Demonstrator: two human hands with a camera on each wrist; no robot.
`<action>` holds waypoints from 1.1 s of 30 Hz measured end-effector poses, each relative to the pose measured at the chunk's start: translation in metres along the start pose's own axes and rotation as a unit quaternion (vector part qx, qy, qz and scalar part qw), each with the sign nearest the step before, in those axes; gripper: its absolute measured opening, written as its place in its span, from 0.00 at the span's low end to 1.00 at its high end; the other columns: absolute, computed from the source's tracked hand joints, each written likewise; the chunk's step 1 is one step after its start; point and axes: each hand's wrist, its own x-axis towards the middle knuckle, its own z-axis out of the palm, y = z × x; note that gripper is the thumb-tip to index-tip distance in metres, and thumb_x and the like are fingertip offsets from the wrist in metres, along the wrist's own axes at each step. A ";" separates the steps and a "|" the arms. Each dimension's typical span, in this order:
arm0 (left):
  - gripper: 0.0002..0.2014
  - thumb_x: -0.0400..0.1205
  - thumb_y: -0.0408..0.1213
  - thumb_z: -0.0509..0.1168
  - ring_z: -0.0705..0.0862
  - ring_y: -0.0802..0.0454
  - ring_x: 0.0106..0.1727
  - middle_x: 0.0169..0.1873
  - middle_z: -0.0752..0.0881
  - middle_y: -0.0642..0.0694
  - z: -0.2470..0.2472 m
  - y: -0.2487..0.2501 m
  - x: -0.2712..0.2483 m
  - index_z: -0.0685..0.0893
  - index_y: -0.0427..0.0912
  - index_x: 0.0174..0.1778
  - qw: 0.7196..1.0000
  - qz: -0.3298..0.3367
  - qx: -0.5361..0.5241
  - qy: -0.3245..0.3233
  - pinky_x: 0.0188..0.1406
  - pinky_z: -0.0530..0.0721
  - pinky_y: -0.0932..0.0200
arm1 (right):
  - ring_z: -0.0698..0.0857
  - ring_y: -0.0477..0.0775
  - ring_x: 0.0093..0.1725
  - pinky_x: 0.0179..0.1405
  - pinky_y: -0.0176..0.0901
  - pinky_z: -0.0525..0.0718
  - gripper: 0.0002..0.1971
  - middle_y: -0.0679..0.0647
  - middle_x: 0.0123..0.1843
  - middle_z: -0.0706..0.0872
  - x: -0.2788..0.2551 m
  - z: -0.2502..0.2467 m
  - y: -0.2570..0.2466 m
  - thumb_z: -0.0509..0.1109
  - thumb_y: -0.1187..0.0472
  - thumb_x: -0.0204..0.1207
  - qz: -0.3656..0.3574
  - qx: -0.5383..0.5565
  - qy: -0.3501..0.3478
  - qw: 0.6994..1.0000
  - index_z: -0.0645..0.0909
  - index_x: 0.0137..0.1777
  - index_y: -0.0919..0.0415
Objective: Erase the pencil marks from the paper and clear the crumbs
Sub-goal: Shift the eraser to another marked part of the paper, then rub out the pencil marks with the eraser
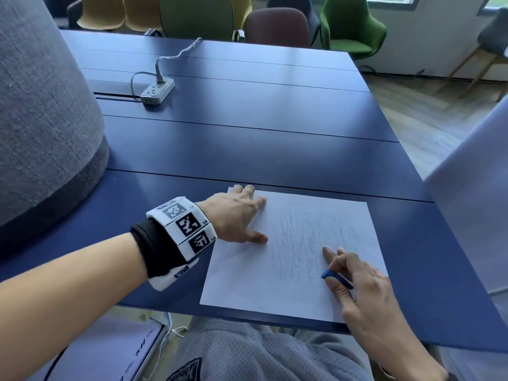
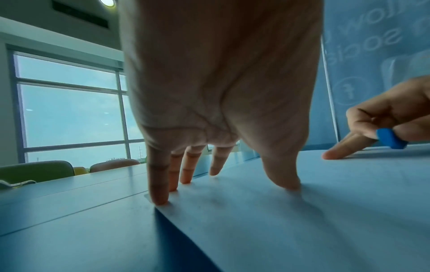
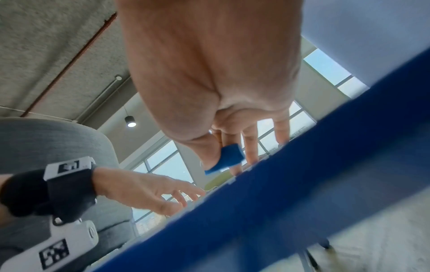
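Observation:
A white sheet of paper (image 1: 247, 276) lies on the blue table (image 1: 247, 149) near its front edge, with grey pencil scribbles (image 1: 302, 237) across its middle. My left hand (image 1: 236, 218) presses flat on the paper's far left corner, fingers spread; its fingertips (image 2: 160, 200) and thumb touch the sheet (image 2: 302, 230). My right hand (image 1: 354, 279) sits over the paper's right part and pinches a small blue eraser (image 1: 330, 274) between thumb and fingers, with one finger stretched onto the sheet. The eraser (image 2: 391, 138) (image 3: 227, 158) shows in both wrist views. No crumbs are visible.
A white power strip (image 1: 158, 90) with a grey cable lies at the far left of the table. A big grey upholstered form (image 1: 41, 119) stands at the left. Chairs (image 1: 351, 26) line the far edge. A pale banner (image 1: 472, 202) rises on the right.

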 end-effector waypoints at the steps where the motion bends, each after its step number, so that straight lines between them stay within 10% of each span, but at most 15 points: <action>1: 0.42 0.77 0.66 0.64 0.66 0.43 0.72 0.72 0.66 0.41 -0.001 0.000 0.001 0.61 0.46 0.81 1.000 0.002 0.001 0.002 0.64 0.78 0.44 | 0.78 0.42 0.67 0.66 0.46 0.75 0.11 0.33 0.63 0.82 0.003 -0.008 -0.005 0.70 0.58 0.78 0.004 0.006 -0.016 1.000 0.72 0.43 0.40; 5: 0.44 0.71 0.68 0.70 0.68 0.44 0.67 0.67 0.68 0.43 -0.007 -0.003 0.005 0.65 0.49 0.78 1.000 0.002 0.007 -0.012 0.62 0.79 0.46 | 0.81 0.37 0.44 0.38 0.27 0.75 0.09 0.41 0.45 0.84 0.037 -0.045 -0.030 0.73 0.60 0.76 -0.016 0.003 -0.014 1.000 0.78 0.40 0.45; 11: 0.52 0.59 0.67 0.78 0.67 0.45 0.65 0.66 0.68 0.46 -0.014 -0.007 0.006 0.68 0.52 0.77 0.999 0.017 -0.005 -0.035 0.59 0.80 0.46 | 0.81 0.38 0.29 0.27 0.24 0.77 0.03 0.47 0.33 0.87 0.112 -0.043 -0.056 0.77 0.64 0.71 -0.048 -0.021 -0.073 0.996 0.86 0.39 0.57; 33: 0.48 0.62 0.68 0.76 0.67 0.44 0.65 0.67 0.66 0.45 -0.007 -0.008 0.008 0.68 0.50 0.75 0.999 0.028 0.021 -0.008 0.45 0.70 0.53 | 0.84 0.44 0.32 0.31 0.28 0.78 0.02 0.53 0.35 0.90 0.184 -0.001 -0.050 0.79 0.64 0.69 -0.067 -0.043 -0.151 0.985 0.89 0.41 0.59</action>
